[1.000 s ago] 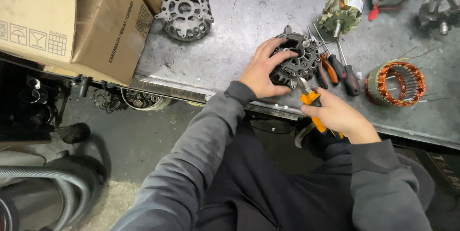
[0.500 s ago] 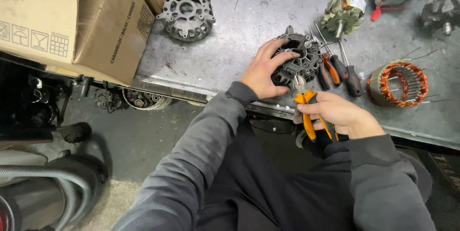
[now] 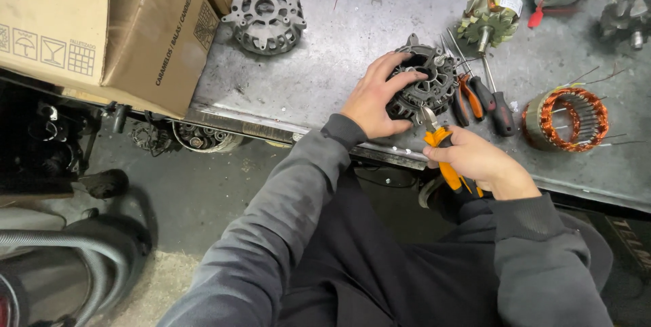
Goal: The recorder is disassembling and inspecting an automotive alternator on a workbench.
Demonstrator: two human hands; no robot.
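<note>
Far left: two brown cardboard boxes, corrugated, overhanging the edge of the grey metal workbench, scuffed and stained. Beside the boxes: one cast alloy end housing, round, ribbed, with open vents, lying flat and well apart from both hands. Below the bench edge: a second round part, partly hidden, kind not clear.

Centre: left hand spread over the dark alternator housing, fingers curled over its top rim, thumb along the near side, pressing it onto the bench close to the front edge. Housing dark, ribbed, roughly round.

Just right and nearer the body: right hand closed in a fist round the orange-handled pliers, metal nose pointing up at the lower edge of the housing; contact cannot be told.

Right of the housing: three hand tools side by side, one red-handled pliers and two screwdrivers with dark grips, touching or nearly so. Behind: one rotor with claw poles and shaft. Further right: one stator ring, copper windings, loose wire ends. Top right corner: several grey cast parts, count unclear.
</note>
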